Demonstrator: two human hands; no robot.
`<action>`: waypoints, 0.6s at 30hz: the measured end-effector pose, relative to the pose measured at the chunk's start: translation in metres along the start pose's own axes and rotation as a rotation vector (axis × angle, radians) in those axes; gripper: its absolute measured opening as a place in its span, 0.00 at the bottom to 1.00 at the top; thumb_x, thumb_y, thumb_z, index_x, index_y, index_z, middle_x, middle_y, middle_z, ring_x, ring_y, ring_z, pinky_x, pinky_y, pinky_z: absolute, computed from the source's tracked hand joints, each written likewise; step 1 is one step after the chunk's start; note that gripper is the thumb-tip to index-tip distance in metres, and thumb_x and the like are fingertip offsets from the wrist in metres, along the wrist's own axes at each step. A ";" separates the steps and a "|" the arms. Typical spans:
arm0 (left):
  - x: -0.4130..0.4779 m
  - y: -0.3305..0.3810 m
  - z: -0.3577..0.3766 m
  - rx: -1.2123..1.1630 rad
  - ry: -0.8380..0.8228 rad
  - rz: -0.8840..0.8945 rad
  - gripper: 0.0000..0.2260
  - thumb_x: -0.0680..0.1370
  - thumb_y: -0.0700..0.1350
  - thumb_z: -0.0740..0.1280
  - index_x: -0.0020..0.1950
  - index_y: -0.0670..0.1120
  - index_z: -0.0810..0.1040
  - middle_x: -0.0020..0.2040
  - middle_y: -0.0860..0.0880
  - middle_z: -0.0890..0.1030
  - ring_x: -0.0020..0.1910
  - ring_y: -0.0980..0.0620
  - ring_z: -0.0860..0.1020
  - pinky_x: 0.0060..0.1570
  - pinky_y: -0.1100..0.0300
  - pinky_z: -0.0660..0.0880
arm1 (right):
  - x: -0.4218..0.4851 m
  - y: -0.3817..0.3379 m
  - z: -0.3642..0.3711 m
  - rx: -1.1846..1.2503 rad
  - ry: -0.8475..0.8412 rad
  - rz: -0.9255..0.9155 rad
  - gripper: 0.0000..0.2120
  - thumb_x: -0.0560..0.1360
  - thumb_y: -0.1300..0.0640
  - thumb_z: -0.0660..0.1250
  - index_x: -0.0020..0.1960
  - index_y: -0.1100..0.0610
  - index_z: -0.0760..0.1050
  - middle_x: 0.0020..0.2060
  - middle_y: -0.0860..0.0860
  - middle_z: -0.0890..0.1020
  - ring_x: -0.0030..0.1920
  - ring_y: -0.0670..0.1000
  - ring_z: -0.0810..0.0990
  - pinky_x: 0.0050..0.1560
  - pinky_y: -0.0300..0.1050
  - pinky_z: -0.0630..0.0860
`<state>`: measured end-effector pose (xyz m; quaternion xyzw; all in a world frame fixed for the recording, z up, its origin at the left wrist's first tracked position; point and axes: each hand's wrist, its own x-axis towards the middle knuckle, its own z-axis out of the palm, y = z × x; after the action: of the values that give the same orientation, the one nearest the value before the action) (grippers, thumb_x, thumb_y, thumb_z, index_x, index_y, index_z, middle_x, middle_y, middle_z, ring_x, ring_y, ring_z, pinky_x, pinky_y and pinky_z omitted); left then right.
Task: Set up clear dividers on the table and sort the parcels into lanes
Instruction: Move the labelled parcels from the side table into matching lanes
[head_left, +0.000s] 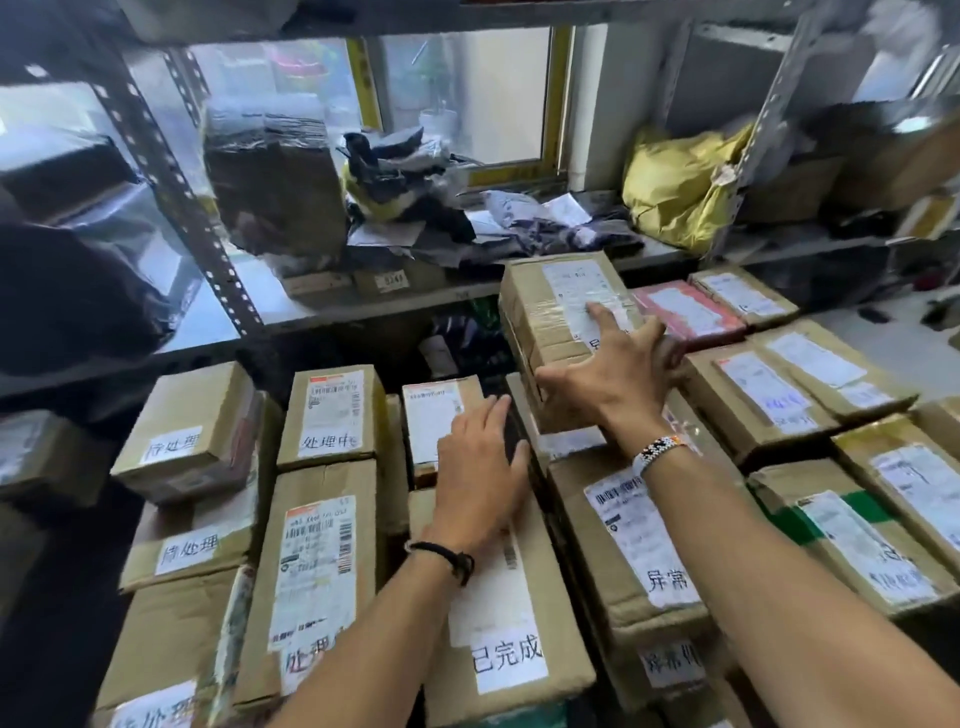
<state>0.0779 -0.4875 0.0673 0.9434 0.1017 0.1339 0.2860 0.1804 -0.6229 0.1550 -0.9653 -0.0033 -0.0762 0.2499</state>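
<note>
Cardboard parcels with white shipping labels lie in rows in front of me. My right hand grips a tall brown parcel at the far end of the fourth row, fingers spread over its top and near side. My left hand lies flat with fingers together across a small parcel and the long parcel in front of it in the third row. Thin clear dividers stand on edge between the rows; they are hard to make out.
A metal shelf behind the parcels holds a dark wrapped box, loose bags and a yellow bag. More parcels fill the right side. A slotted upright stands at the left.
</note>
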 end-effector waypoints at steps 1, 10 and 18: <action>-0.003 -0.001 0.005 0.108 0.006 0.054 0.25 0.83 0.53 0.64 0.80 0.49 0.68 0.76 0.49 0.72 0.75 0.47 0.68 0.74 0.47 0.66 | 0.003 0.004 0.009 -0.015 -0.032 0.003 0.56 0.51 0.21 0.71 0.76 0.36 0.64 0.75 0.62 0.61 0.73 0.69 0.60 0.68 0.74 0.64; -0.002 -0.005 0.013 0.231 0.043 0.067 0.18 0.82 0.54 0.60 0.69 0.51 0.74 0.67 0.51 0.76 0.67 0.50 0.72 0.67 0.50 0.68 | 0.000 0.018 0.055 -0.158 -0.126 0.014 0.54 0.55 0.22 0.72 0.77 0.38 0.63 0.72 0.64 0.61 0.70 0.69 0.64 0.67 0.69 0.66; -0.001 -0.004 0.014 0.227 0.021 0.063 0.17 0.83 0.53 0.60 0.70 0.50 0.75 0.70 0.51 0.75 0.71 0.51 0.70 0.71 0.51 0.65 | -0.013 0.022 0.052 -0.239 -0.186 -0.003 0.53 0.61 0.21 0.69 0.79 0.39 0.57 0.75 0.66 0.59 0.72 0.70 0.63 0.69 0.71 0.65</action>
<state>0.0810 -0.4916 0.0538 0.9710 0.0893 0.1404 0.1717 0.1759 -0.6168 0.0974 -0.9911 -0.0186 0.0134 0.1315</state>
